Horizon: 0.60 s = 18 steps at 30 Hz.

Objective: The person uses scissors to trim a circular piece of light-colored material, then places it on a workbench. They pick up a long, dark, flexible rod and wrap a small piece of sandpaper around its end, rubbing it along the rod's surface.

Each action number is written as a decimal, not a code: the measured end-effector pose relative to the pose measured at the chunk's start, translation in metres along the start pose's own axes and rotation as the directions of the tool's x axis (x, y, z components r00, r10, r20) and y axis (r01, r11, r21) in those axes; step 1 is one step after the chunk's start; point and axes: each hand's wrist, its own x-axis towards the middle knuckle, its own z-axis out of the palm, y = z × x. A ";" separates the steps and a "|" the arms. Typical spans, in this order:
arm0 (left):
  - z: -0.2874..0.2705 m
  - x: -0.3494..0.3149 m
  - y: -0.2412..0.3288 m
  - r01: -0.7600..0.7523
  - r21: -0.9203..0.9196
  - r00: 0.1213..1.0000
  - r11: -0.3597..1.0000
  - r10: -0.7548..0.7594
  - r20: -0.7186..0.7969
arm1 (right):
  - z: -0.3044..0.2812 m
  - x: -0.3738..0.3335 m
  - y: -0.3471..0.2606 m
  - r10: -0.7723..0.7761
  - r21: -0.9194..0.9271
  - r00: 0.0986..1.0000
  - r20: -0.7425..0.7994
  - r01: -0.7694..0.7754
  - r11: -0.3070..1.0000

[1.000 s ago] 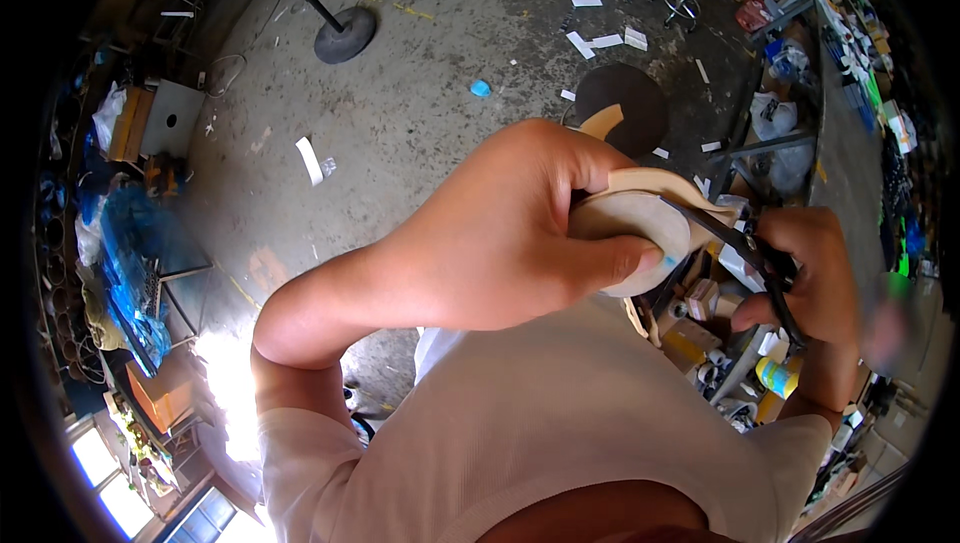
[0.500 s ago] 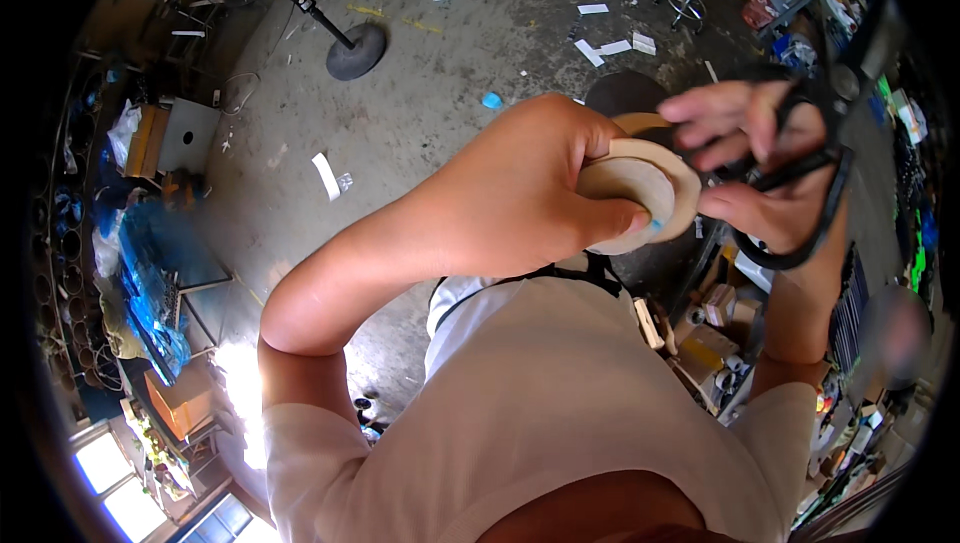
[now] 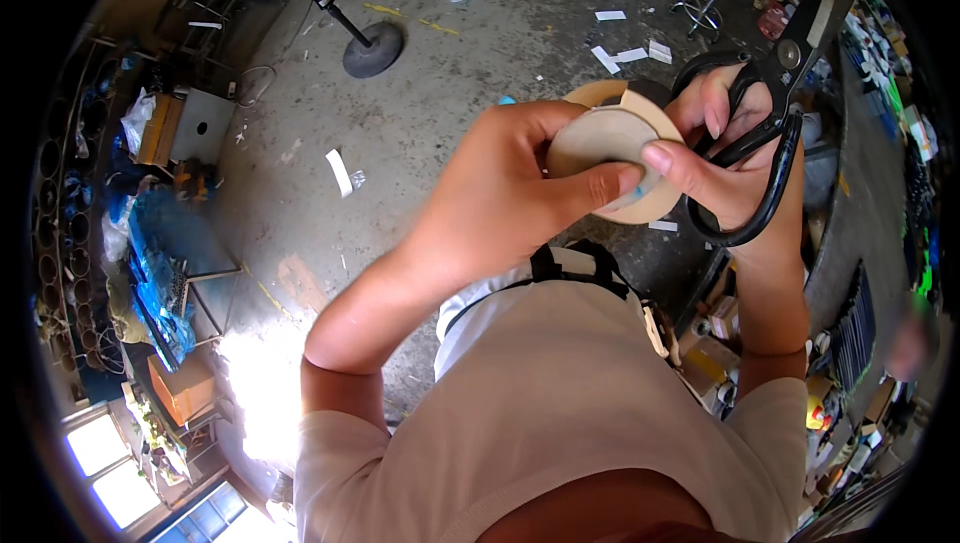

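In front of my chest, my left hand [image 3: 515, 183] is closed on a round tan roll [image 3: 600, 135] that looks like tape. Its thumb lies across the pale face, beside a small blue mark. My right hand [image 3: 728, 183] is closed around black-handled scissors [image 3: 790, 55], their blades pointing up to the right. The right thumb also presses on the roll's right side, close to the left thumb. Behind the roll, a second tan curved edge shows, partly hidden. The fingers under the roll are out of sight.
A black stand with a round base [image 3: 372, 50] stands on the concrete floor at the far left. White strips [image 3: 606, 59] lie scattered ahead. Blue plastic sheeting [image 3: 160, 283] covers something at the left. Cardboard boxes [image 3: 712, 361] and clutter line the right side.
My right hand has come left onto the roll, its thumb now pressing the roll's face. The scissors have swung more upright, and the roll has shifted slightly left.
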 end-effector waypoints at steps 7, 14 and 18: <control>0.015 -0.001 -0.009 -0.068 -0.246 0.997 0.967 0.054 -0.064 | 0.000 0.006 0.009 -0.118 0.079 0.993 0.009 0.117 0.990; 0.016 -0.001 -0.014 -0.143 -0.256 0.988 0.956 0.124 -0.089 | -0.002 0.001 0.001 -0.032 0.054 0.999 0.013 0.032 0.998; 0.015 0.002 -0.014 -0.200 -0.297 0.978 0.934 0.172 -0.118 | -0.031 -0.021 0.016 0.040 0.157 0.994 0.104 -0.056 0.986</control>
